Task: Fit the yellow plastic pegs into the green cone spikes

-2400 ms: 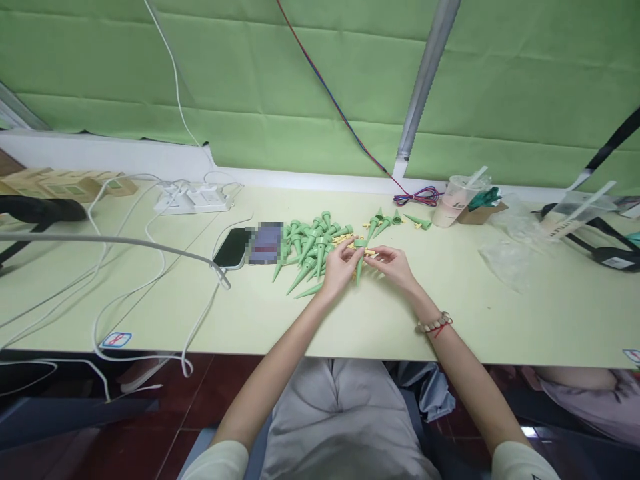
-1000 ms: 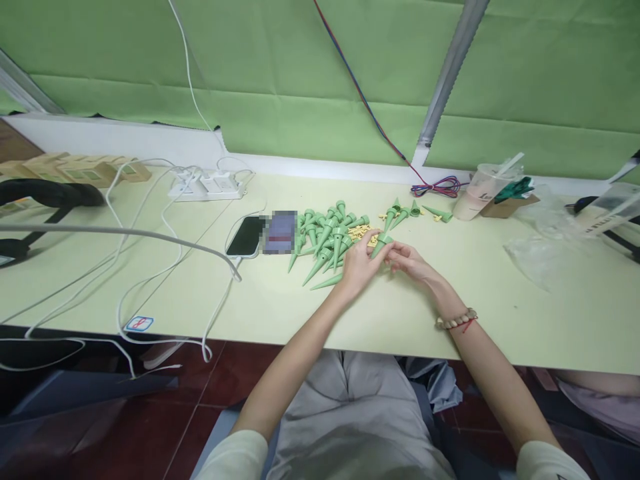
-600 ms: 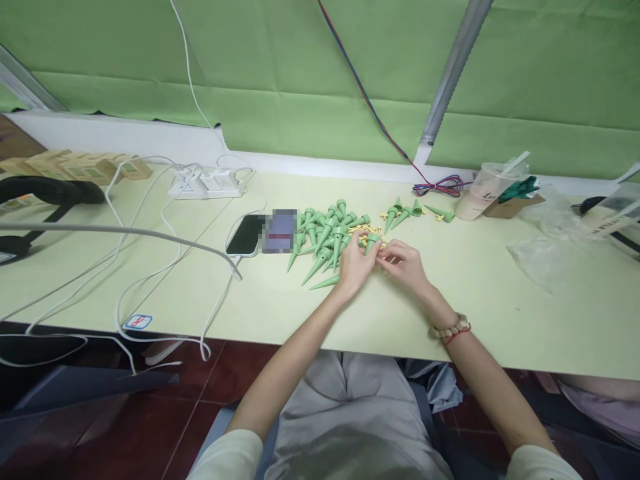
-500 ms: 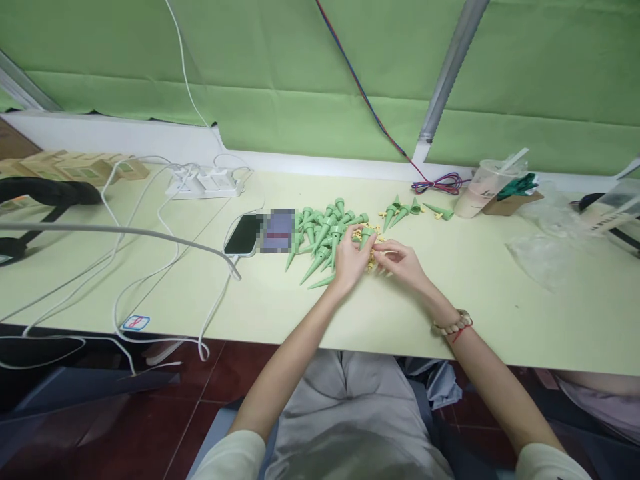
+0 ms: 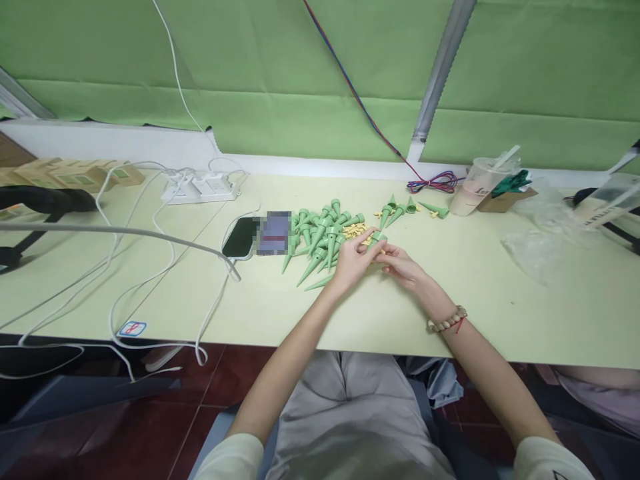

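While left hand (image 5: pixel 353 263) holds green cone (image 5: pixel 379 239), right hand (image 5: pixel 405 269) up close

Two bare hands, a left (image 5: pixel 353 260) and a right (image 5: pixel 404 268), and one green plastic cone (image 5: pixel 379 237) between them.
Left of these, over a dozen piled green cones (image 5: pixel 319 233), overlapping; far side, at least four loose green cones (image 5: pixel 386 215); many small yellow plastic pieces (image 5: pixel 354 230), uncountable; right, two clear plastic cups (image 5: pixel 469 193).

Head view (forward, downward) over table (image 5: pixel 470 313)
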The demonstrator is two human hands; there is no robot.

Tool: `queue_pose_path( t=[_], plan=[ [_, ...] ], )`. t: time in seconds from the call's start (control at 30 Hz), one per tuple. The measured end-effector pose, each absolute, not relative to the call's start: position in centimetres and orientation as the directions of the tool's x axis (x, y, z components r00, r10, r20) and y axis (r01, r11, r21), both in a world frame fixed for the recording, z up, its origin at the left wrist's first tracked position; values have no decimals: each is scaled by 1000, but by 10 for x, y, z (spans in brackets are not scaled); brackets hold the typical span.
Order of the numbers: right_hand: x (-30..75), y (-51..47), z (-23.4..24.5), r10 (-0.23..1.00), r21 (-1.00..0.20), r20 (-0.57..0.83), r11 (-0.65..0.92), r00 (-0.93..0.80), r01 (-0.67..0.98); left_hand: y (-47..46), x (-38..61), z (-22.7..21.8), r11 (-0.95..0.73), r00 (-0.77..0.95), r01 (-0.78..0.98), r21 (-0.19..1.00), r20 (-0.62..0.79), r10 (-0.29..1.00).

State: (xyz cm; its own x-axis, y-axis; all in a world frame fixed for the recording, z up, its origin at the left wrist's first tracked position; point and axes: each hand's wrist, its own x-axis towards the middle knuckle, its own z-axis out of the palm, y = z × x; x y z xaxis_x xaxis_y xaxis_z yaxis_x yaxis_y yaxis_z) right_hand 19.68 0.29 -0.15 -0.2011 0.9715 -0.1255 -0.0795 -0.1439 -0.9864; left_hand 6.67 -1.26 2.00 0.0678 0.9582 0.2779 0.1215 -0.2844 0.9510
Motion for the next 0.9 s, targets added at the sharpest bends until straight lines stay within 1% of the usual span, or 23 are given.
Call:
queue_pose_path(
  t=[0.03, 0.07, 0.13, 0.2, 0.23, 0.27, 0.3, 0.33, 0.4, 0.5, 0.57, 0.6, 0.7, 0.77, 0.83, 0.9],
  plan=[
    [196, 3, -3, 981, -991, -106, -117, -160, -59, -13, 67, 20, -284, 69, 131, 950, 278, 958],
    [195, 3, -4, 993, -998, -58, -62, -102, -29, -13, 68, 20, -284, 65, 135, 949, 278, 958],
    [195, 2, -4, 991, -989, 130, 128, 23, 71, -13, 69, 19, -277, 45, 138, 951, 273, 961],
    [195, 0, -4, 926, -919, 364, 341, 95, 201, -12, 70, 17, -254, 14, 137, 957, 255, 967],
    [196, -1, -3, 883, -870, 458, 420, 108, 257, -12, 71, 16, -243, 2, 133, 961, 245, 970],
    [196, -2, -3, 847, -830, 520, 470, 112, 300, -11, 71, 15, -234, -8, 127, 964, 237, 971],
    [197, -3, -2, 829, -809, 548, 491, 110, 322, -10, 72, 14, -228, -16, 118, 966, 231, 973],
    [197, -3, -1, 833, -812, 542, 488, 106, 319, -10, 72, 13, -224, -25, 108, 969, 228, 973],
    [198, -1, 1, 891, -875, 447, 418, 76, 246, -10, 72, 13, -219, -43, 89, 972, 224, 974],
    [201, 2, 4, 981, -981, 184, 187, -56, 59, -10, 70, 14, -221, -89, 79, 972, 228, 970],
    [203, 4, 5, 990, -999, 47, 43, -135, -33, -12, 67, 16, -241, -112, 101, 965, 252, 961],
    [204, 4, 5, 988, -998, 8, -3, -155, -68, -13, 66, 16, -261, -110, 129, 957, 276, 955],
    [209, 4, 5, 978, -989, -36, -64, -203, -134, -18, 64, 16, -361, -55, 284, 888, 391, 919],
    [212, 4, 3, 951, -989, -50, -89, -307, -116, -20, 63, 15, -436, -1, 412, 800, 479, 878],
    [215, 5, 3, 923, -994, -39, -74, -384, -79, -20, 63, 12, -484, 37, 517, 706, 547, 837],
    [217, 6, 3, 920, -1000, -2, -11, -392, -21, -19, 64, 8, -504, 71, 588, 632, 581, 811]
  ],
)
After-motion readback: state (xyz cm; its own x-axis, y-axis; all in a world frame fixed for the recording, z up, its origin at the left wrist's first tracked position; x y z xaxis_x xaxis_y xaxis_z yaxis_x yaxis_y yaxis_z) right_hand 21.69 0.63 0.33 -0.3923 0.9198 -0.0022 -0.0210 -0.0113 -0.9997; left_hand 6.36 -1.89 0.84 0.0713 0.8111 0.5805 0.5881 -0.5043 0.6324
